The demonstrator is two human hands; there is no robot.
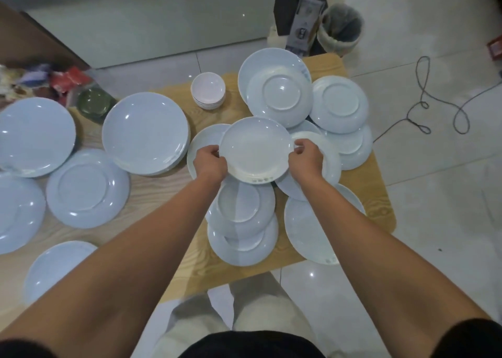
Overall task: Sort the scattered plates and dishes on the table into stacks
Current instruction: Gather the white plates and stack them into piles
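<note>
**White glazed plate, held at both rims**

We have a mid-sized plate (pixel 255 149) between both hands, right way up. It sits over the jumble of overlapping plates on the right half of the wooden worktop (pixel 377 194).

We judge the plate stiff, smooth and breakable. The glaze shines, so it will likely slide against its neighbours and against dry skin, and a knock on another rim could chip it. The weight looks modest for two hands. The rim is the sensible place to take hold, at opposite sides, as we have it now.

Our left hand (pixel 210 162) is curled round the plate's left edge. Our right hand (pixel 305 157) pinches the right edge with bent fingers; whether they also touch the plate lying beneath, we cannot tell. Neither hand holds anything else.

To the left, a stack of larger plates (pixel 145 132) stands apart, and a small stack of bowls (pixel 208 89) sits beyond it. An upturned plate (pixel 281 96) lies just past the one we hold.
</note>
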